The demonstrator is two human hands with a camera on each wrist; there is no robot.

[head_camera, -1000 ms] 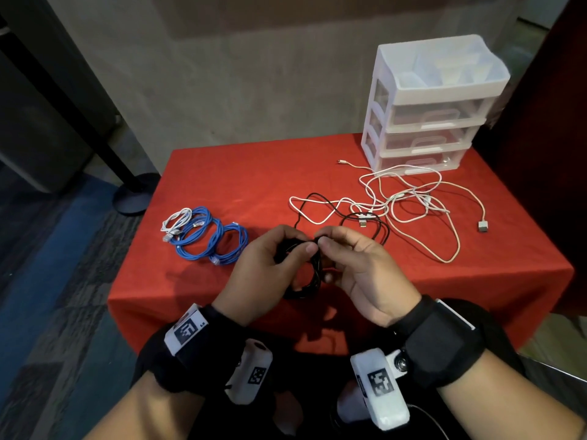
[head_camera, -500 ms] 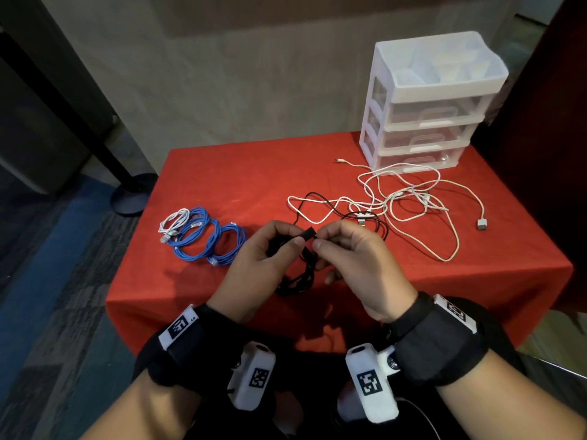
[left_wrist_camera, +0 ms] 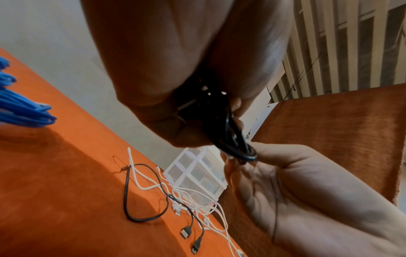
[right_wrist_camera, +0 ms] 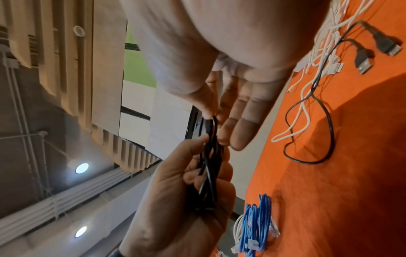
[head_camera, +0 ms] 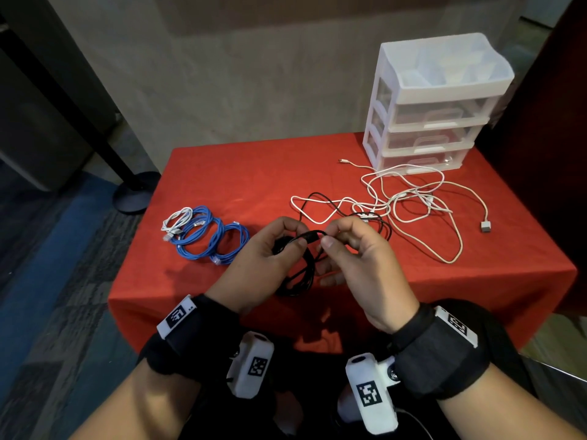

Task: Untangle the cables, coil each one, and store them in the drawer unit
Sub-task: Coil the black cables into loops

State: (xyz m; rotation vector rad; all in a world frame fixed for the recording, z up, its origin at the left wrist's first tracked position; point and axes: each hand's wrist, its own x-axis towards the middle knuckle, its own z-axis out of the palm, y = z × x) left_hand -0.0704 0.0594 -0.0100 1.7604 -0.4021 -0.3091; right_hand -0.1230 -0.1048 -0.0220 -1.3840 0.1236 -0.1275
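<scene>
— Black, thin, rubber-sheathed cable coil [head_camera: 300, 268], hanging in loops above the near edge of the table?
— Yes. Gripped by the left hand [head_camera: 266, 258], fingers curled round the bundled loops, thumb laid across the top strand.
— And the right hand [head_camera: 355, 265]?
— Pinching the coil's loose end between thumb and forefinger, just beside the left thumb. Remaining fingers [right_wrist_camera: 246, 111] stretched out straight behind the strand, seen from the right wrist.
— Touching the cloth?
— No, held clear of the red tablecloth [head_camera: 254, 176], both hands raised over it.
— Further out?
— Beyond the right hand, a loose tangle of thin white cables [head_camera: 409, 201] spread over the cloth, crossed by a second black cable [left_wrist_camera: 131, 196] with two black USB plugs [left_wrist_camera: 191, 238] lying at its end. One white square plug [head_camera: 485, 226] resting at the far right of the tangle.
— Left side?
— Two blue round coils of network cable [head_camera: 211, 236] lying flat, overlapping, with a small white coiled cable [head_camera: 176, 220] touching their far-left edge. Well apart from the hands.
— Drawer unit?
— White plastic three-drawer unit with clear fronts [head_camera: 432, 109], standing at the far right corner of the table, all drawers pushed in, open divided tray on top. White tangle reaching right up to its base.
</scene>
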